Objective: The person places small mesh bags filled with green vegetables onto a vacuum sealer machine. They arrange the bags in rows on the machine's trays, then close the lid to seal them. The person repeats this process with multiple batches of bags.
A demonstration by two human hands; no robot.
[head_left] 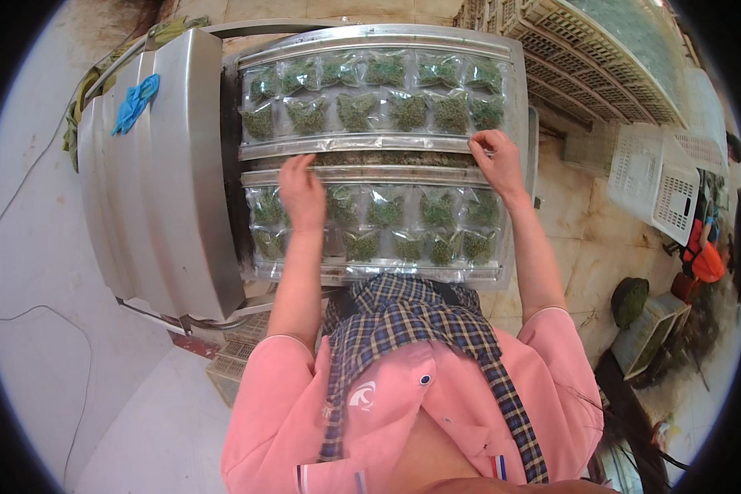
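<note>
In front of me is the flat metal bed (515, 92) of what looks like a vacuum sealing machine. Clear plastic pouches (356, 112) filled with small round green produce lie on it in rows. Pouch mouths rest along the upper middle sealing bar (358, 144); a lower middle bar (407, 176) runs parallel to it. My left hand (302, 194), slightly blurred, hovers over the left part of the bars, fingers loosely bent and nothing visible in them. At the right end of the upper middle bar is my right hand (499, 163), thumb and forefinger close together; whether they pinch a pouch edge is unclear.
The machine's stainless steel lid (160, 185) stands at the left with a blue glove (136, 104) on it. Stacked plastic crates (593, 62) rise at the upper right, beside a white basket (654, 179). A cable (86, 346) crosses the floor at left.
</note>
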